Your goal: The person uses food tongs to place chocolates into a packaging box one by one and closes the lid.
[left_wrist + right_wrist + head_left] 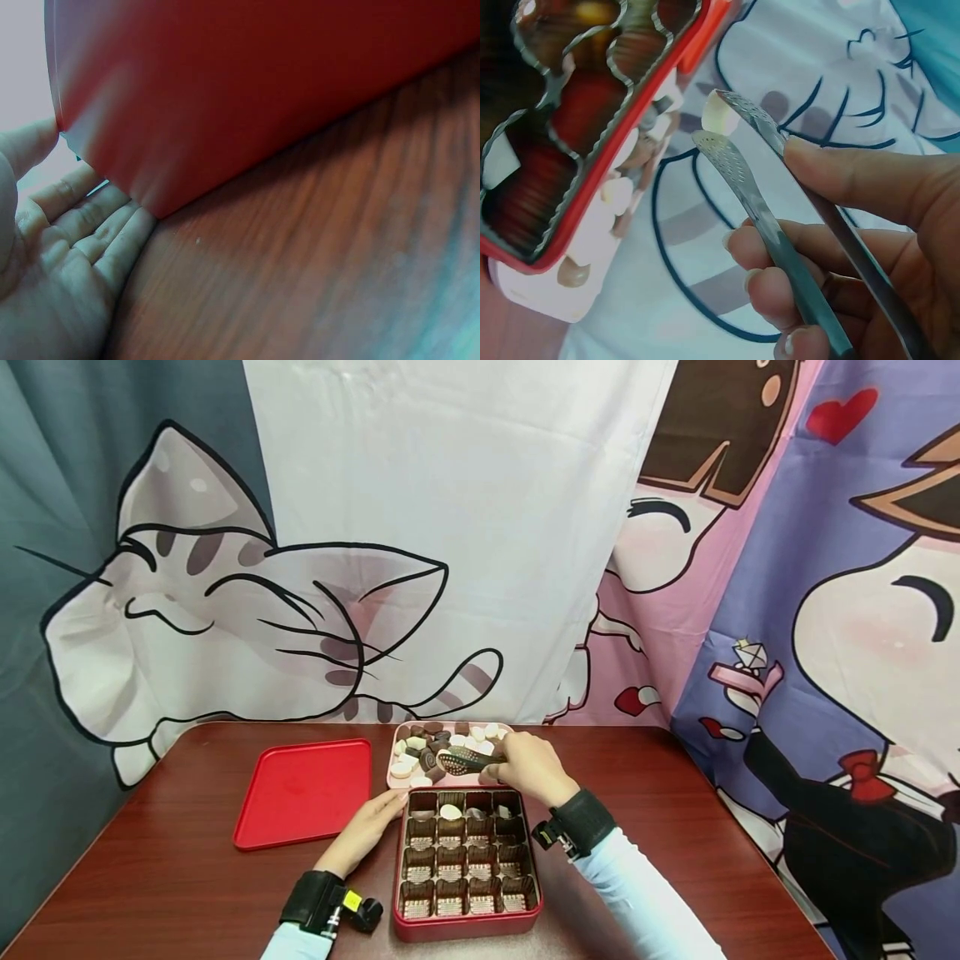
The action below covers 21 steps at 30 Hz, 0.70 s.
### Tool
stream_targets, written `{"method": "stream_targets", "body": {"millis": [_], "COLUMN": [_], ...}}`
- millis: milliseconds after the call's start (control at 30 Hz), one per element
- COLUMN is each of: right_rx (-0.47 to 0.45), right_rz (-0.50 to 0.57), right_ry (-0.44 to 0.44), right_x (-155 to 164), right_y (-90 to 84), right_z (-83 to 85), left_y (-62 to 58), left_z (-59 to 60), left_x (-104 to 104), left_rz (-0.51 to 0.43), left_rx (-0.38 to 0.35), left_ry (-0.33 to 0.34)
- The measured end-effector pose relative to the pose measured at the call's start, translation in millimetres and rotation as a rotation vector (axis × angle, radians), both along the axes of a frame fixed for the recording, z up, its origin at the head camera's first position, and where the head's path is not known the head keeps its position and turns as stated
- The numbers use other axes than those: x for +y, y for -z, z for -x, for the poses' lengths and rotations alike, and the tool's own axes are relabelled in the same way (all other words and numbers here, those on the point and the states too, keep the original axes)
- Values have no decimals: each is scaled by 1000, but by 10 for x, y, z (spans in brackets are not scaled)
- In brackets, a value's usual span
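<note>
My right hand [531, 767] grips metal tongs [761, 217] with perforated tips. A pale cream chocolate piece [718, 116] sits between the tips in the right wrist view. The tongs reach over the pink tray [393, 767] of white and brown chocolates. In front of the tray stands a red box [467, 930] with a gold-brown divided insert [450, 863]; pale pieces lie in its back row, one a white oval [450, 812]. At the box's back left corner rests my left hand [367, 831]. Its fingers [112, 221] lie nearly straight against the wall, thumb at the rim.
Left of the box, a flat red lid [306, 793] lies on the brown wooden table [187, 877]. Behind the table's far edge hangs a cartoon-printed curtain [465, 485].
</note>
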State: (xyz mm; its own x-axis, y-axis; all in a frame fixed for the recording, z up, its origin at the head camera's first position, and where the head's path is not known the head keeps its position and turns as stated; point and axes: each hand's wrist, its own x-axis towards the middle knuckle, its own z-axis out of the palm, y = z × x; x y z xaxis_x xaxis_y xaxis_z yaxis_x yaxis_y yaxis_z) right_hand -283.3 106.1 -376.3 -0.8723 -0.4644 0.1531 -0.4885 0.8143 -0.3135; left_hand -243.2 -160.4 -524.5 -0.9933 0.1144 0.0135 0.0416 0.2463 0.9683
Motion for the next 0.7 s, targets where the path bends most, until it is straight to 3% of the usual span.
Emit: {"method": "stream_targets", "body": {"millis": [300, 700], "right_rx": [37, 100], "right_rz": [-52, -145], "right_ry": [-55, -233], "right_x": [-6, -46], "right_y": [-101, -43], "right_z": [-254, -537], "left_y": [-14, -22], "left_z": [-26, -21], "left_x": [3, 7], "left_rz": [1, 10], "left_rx": [0, -10], "left_ry": [2, -2]}}
